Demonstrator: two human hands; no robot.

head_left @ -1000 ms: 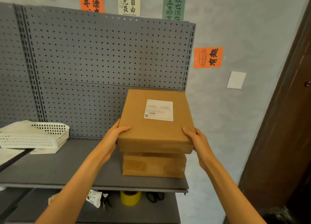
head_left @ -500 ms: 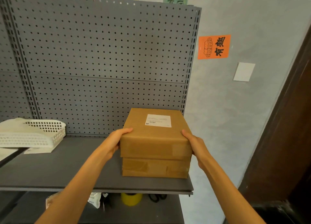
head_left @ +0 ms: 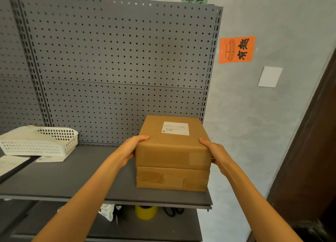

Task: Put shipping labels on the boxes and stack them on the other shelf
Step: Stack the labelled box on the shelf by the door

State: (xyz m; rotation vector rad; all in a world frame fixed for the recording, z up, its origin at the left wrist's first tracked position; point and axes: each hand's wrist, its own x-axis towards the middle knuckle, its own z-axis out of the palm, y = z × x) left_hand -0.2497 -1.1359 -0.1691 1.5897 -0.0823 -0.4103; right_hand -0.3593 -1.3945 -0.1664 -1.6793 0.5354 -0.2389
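Observation:
Two brown cardboard boxes are stacked at the right end of the grey shelf [head_left: 76, 183]. The top box [head_left: 172, 150] carries a white shipping label [head_left: 175, 128] on its upper face and rests flat on the bottom box [head_left: 171, 179]. My left hand [head_left: 133, 147] grips the top box's left side, thumb on its top edge. My right hand [head_left: 211, 150] presses against its right side. Both boxes line up closely at the front.
A white plastic basket [head_left: 40, 141] sits at the shelf's left, with paper sheets [head_left: 51, 159] beside it. On the lower shelf lie a yellow tape roll [head_left: 146, 211], black scissors [head_left: 171, 211] and a white packet [head_left: 107, 211]. A pegboard back panel [head_left: 118, 68] stands behind; a dark door [head_left: 312, 150] is on the right.
The top box was tilted and held above the bottom box; it has come down and now lies flat on it. Both hands stay on its sides.

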